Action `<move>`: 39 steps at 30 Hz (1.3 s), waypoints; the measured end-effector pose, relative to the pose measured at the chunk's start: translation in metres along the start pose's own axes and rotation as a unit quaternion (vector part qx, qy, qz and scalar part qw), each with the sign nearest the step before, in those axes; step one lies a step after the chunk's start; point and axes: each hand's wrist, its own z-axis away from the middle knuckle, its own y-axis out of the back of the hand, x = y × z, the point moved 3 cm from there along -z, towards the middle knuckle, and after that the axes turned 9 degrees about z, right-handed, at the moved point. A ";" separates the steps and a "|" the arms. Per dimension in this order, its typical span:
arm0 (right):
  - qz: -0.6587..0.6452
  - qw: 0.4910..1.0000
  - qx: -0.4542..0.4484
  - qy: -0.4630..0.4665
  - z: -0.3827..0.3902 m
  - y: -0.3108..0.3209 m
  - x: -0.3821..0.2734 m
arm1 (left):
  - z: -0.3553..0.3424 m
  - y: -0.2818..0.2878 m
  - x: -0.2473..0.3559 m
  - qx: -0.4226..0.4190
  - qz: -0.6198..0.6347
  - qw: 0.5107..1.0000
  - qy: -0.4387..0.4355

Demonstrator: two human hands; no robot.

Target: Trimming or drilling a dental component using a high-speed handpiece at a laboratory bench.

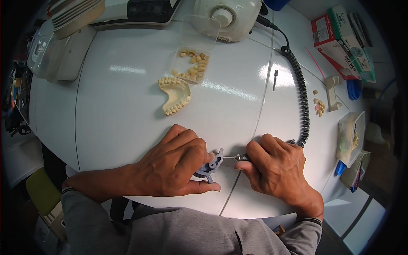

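My left hand (176, 163) grips a small grey dental model piece (211, 166) near the front edge of the white table (123, 110). My right hand (276, 168) holds a metal rotary handpiece (242, 157), and its thin bur points left at the grey piece, touching or nearly touching it. A black coiled cord (302, 95) runs from the handpiece up to a white control unit (229, 17) at the back. Beyond my hands lies a cream plaster jaw cast (175, 95).
An open clear box of cream tooth pieces (193, 63) sits behind the cast. A loose bur (275, 79) lies mid-table. On the right are small tooth pieces (319, 106), a beige holder (332, 91), a clear tray (351, 137) and red and green boxes (344, 40). White machines stand back left.
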 end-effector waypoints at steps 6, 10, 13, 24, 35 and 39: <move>0.000 1.000 -0.003 -0.001 0.000 0.001 0.000 | -0.001 0.000 0.000 0.000 -0.004 1.000 -0.003; -0.002 1.000 -0.005 -0.003 -0.001 0.002 0.000 | 0.000 0.000 0.000 0.001 -0.005 1.000 -0.004; -0.006 1.000 -0.004 0.002 0.000 0.002 -0.001 | 0.000 0.000 0.001 0.002 -0.007 1.000 -0.004; -0.001 1.000 -0.008 -0.002 0.000 0.002 0.000 | -0.001 0.001 0.000 0.005 -0.008 1.000 -0.007; -0.014 1.000 -0.020 0.009 0.000 0.003 0.001 | -0.001 0.001 0.001 0.001 -0.008 1.000 -0.007; -0.014 1.000 -0.022 0.006 -0.001 0.004 0.001 | -0.002 0.001 0.001 0.004 0.000 1.000 -0.005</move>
